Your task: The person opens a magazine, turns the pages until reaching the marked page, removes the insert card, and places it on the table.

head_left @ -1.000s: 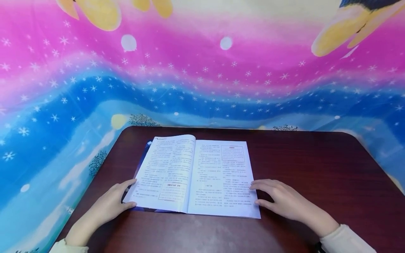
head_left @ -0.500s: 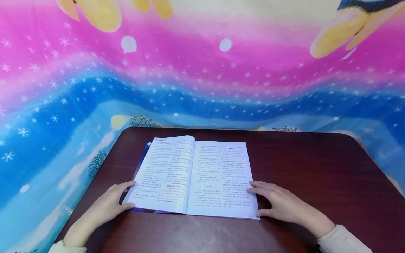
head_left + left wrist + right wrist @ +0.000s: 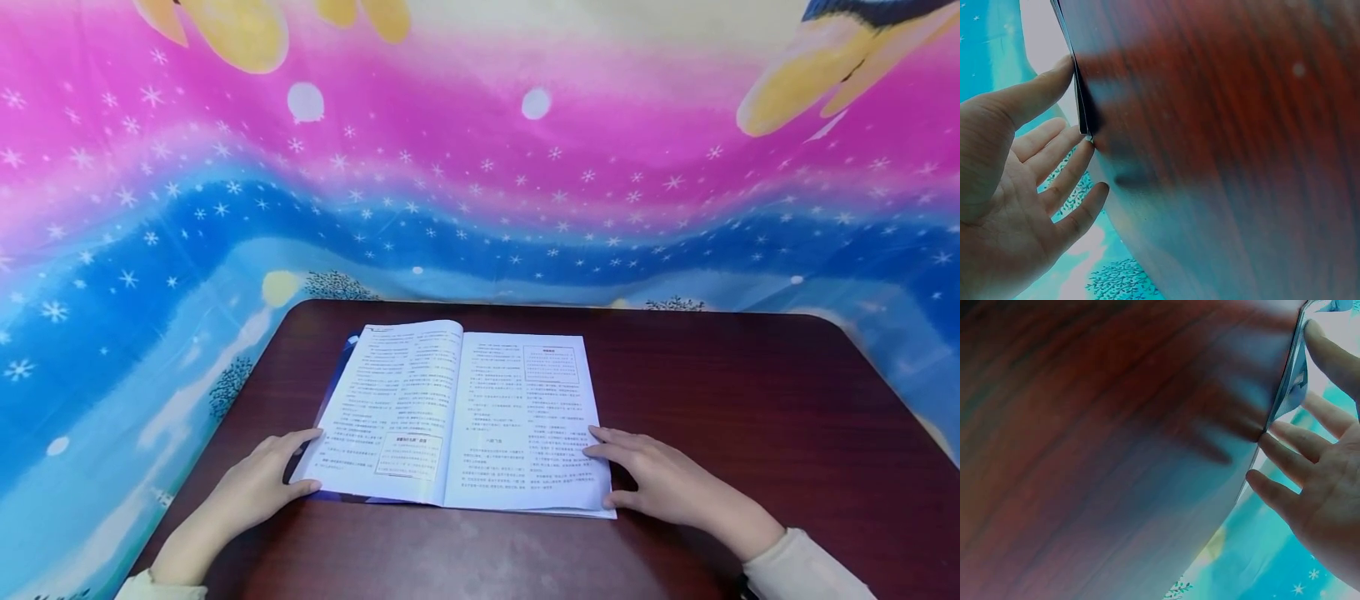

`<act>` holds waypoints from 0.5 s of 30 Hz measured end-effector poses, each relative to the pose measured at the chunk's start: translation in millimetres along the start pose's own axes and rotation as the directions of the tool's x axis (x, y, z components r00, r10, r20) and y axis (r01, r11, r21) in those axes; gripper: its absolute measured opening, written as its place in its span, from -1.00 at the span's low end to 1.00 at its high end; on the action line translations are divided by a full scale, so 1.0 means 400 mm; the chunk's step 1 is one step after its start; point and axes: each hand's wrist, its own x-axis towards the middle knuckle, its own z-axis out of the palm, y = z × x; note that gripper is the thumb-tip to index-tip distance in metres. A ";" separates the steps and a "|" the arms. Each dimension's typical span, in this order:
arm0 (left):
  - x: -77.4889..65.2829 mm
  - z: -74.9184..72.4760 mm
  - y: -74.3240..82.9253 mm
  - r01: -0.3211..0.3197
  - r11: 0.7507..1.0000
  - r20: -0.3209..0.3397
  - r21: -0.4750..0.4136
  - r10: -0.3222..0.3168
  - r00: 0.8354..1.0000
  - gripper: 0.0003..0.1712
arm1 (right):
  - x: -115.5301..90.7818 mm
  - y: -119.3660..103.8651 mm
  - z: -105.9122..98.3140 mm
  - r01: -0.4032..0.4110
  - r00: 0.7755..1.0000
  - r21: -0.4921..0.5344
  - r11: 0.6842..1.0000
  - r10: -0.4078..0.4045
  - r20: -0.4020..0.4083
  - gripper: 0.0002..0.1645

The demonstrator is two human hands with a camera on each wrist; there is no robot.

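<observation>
An open magazine (image 3: 517, 417) of printed text lies on the table, its left page bulging near the spine and a dark blue cover edge showing at the left. My left hand (image 3: 258, 475) rests at the left edge, thumb and index fingertip touching it, the other fingers spread loosely in the left wrist view. At the opposite side, my right hand (image 3: 667, 475) has fingertips over the right page's edge and its thumb at the lower corner. There, the top page stands slightly apart from the sheets below. In the right wrist view a page (image 3: 1297, 394) bends up at the edge near the thumb.
A dark reddish-brown wooden table (image 3: 735, 400) with rounded far corners carries the magazine. Behind and beside it hangs a cloth (image 3: 480, 183) with pink and blue bands and snowflakes. Pale sleeves (image 3: 813, 567) cover both forearms.
My right hand has moved slightly left, its fingertips farther onto the page edge. The lower right corner of the top page has come up a little. My left hand stays nearly still.
</observation>
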 end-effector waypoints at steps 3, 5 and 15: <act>0.000 0.001 0.000 -0.001 1.000 0.000 -0.001 0.001 1.000 -0.11 | 0.002 0.000 -0.001 -0.002 1.000 0.002 1.000 0.002 -0.005 -0.33; 0.000 0.002 0.000 -0.003 1.000 0.000 -0.001 0.003 1.000 -0.11 | 0.002 0.000 -0.002 -0.004 1.000 0.003 1.000 0.004 -0.011 -0.36; -0.004 0.006 0.004 -0.092 0.993 -0.076 0.078 0.098 0.992 -0.13 | 0.010 0.001 -0.013 -0.008 0.999 0.000 1.000 0.008 -0.044 -0.44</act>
